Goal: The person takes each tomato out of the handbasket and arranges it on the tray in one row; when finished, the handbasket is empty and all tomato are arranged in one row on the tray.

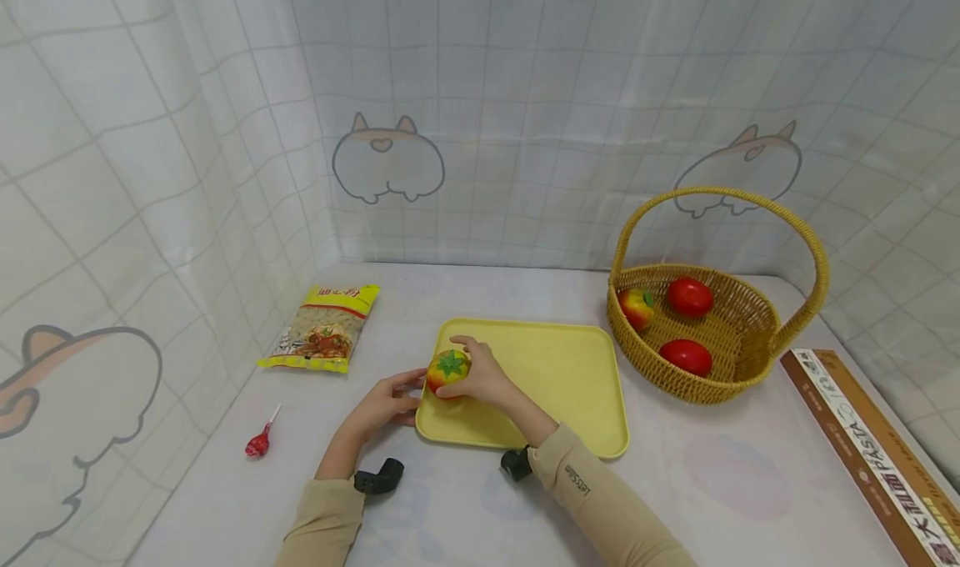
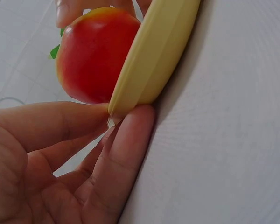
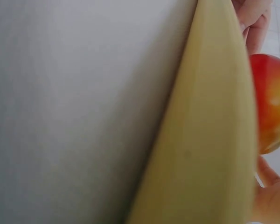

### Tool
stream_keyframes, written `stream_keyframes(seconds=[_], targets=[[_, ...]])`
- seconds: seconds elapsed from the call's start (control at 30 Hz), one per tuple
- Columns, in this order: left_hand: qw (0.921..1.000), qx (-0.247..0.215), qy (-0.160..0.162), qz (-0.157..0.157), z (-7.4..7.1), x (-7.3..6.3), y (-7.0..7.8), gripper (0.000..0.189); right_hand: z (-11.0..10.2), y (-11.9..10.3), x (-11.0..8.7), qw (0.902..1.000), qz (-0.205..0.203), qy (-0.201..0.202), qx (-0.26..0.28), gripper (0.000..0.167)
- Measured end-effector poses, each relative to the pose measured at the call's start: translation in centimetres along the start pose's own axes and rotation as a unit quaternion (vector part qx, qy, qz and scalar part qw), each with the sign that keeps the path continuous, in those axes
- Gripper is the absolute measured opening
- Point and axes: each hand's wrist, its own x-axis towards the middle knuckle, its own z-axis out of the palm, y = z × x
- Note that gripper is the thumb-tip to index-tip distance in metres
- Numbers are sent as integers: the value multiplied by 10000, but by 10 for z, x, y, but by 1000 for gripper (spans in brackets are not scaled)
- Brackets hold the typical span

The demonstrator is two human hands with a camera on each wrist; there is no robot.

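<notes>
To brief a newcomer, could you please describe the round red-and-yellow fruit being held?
Find the rectangular yellow tray on the white table. At its left end, the right hand holds this fruit. The only fruit outside the golden woven basket, it shows green star-shaped leaves.

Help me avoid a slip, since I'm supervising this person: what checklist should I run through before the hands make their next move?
1. Fruit secured: ok; the right hand has thumb and fingers around it.
2. Fruit's base resting on the tray: cannot tell; the rim hides it in the left wrist view.
3. Left hand firmly gripping the tray: cannot tell; its fingers are at the left edge.
4. Basket upright: ok, with three more fruits inside.
5. Lollipop and bag apart from the tray: ok, both lie left of it.
</notes>
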Motion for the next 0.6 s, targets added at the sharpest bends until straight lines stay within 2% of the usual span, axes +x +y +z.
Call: stream_keyframes(seconds=[0.3, 0.43, 0.53, 0.6], targets=[[10000, -9, 63, -58, 0, 1, -1, 58, -15, -6, -4, 9998, -16, 3, 187, 85], [9999, 23, 83, -104, 3, -4, 9, 57, -23, -9, -8, 9994, 15, 69, 325, 85], [9999, 28, 88, -107, 3, -4, 9, 57, -29, -9, -11, 9991, 15, 136, 410, 86], [9999, 0, 106, -113, 2, -1, 3, 59, -34, -8, -12, 9989, 8, 181, 438, 86]])
